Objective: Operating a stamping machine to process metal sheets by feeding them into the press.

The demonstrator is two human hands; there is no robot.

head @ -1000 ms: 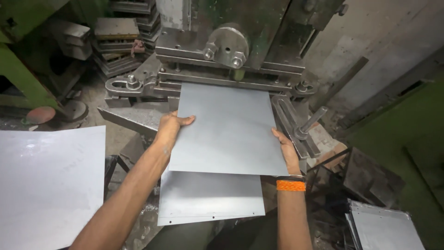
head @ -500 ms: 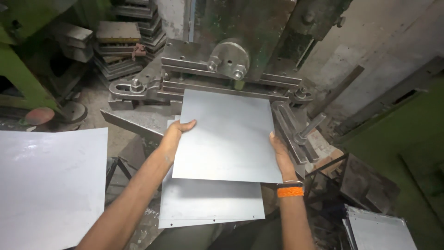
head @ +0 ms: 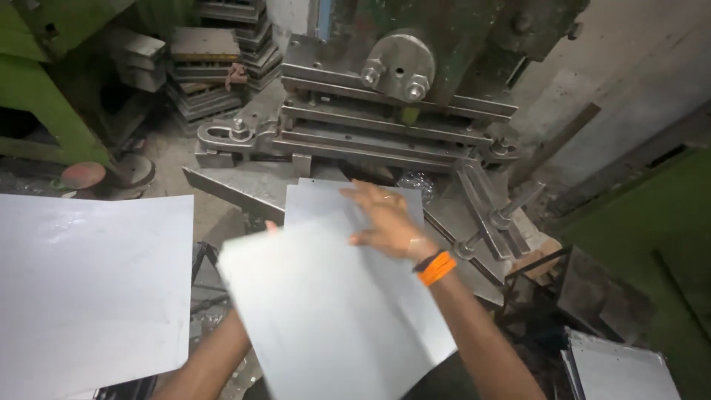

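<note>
We find a grey metal sheet (head: pixel 333 318) held tilted in the near centre, above a second sheet (head: pixel 318 201) that lies flat on the press bed (head: pixel 237 185). Our right hand (head: pixel 385 222) rests palm-down on the far edge of the held sheet, fingers spread; its grip is flat and pressing rather than closed round the edge. An orange wristband (head: pixel 437 268) sits at that wrist. Our left hand (head: pixel 270 228) is almost wholly hidden under the sheet, one fingertip showing at the far left edge; we cannot tell whether that grip is closed.

The green press (head: pixel 400 81) stands at the far centre, its steel plates bolted across. A stack of larger sheets (head: pixel 89 289) lies on the surface at the near left, well apart.

Our judgement: the sheet is thin and will flex. It is best supported from below at the left while the right palm steadies it, with fingers kept off the sharp edges and away from the press plates.
</note>
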